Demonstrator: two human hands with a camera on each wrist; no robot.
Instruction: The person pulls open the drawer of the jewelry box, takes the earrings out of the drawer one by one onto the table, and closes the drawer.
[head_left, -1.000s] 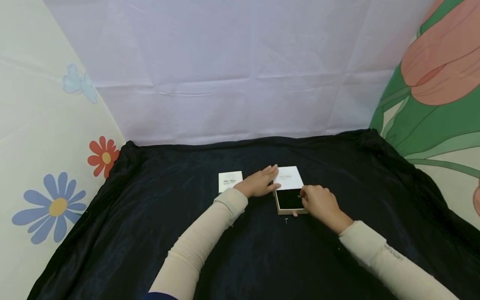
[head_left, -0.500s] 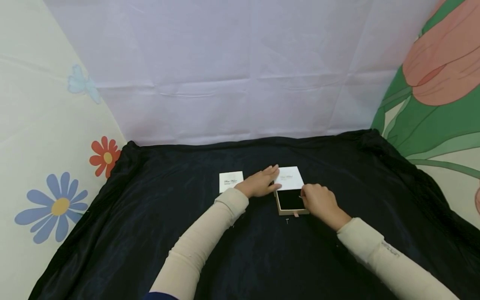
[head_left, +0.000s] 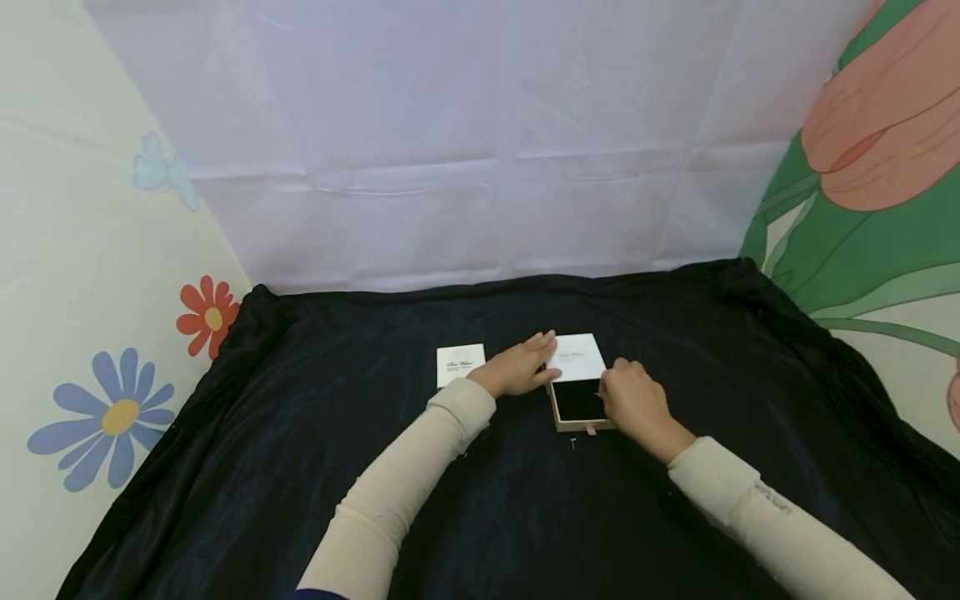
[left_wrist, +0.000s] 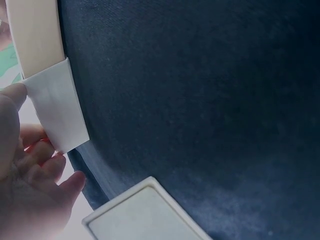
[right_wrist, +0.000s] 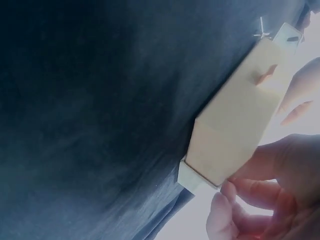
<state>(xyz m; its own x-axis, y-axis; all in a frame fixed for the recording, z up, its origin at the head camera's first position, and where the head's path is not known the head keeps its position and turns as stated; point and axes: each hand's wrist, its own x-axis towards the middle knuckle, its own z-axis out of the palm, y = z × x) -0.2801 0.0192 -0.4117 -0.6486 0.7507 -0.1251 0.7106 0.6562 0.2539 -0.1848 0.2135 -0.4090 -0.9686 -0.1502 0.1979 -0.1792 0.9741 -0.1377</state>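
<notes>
My left hand (head_left: 517, 367) rests at the left edge of the white sleeve (head_left: 576, 357) of a jewellery box, fingers stretched over it and thumb at its near end. From the sleeve a drawer (head_left: 583, 426) with a black lining (head_left: 577, 400) and a small pink pull tab (right_wrist: 267, 75) is slid out towards me. My right hand (head_left: 636, 400) is at the drawer's right edge. Its thumb and fingers pinch a tiny silvery stud (head_left: 599, 393) over the lining; most of it is hidden. A similar earring-like stud (head_left: 573, 442) lies on the cloth before the drawer.
A second white box (head_left: 460, 363) with dark lettering stands to the left, partly behind my left wrist. Dark cloth (head_left: 525, 517) covers the table. A pale sheet (head_left: 487, 150) hangs behind, with flower-patterned hangings at both sides.
My right hand shifts slightly, its wrist moving a little to the left, with the fingertips still at the drawer's right edge. The left hand and both boxes stay in place.
</notes>
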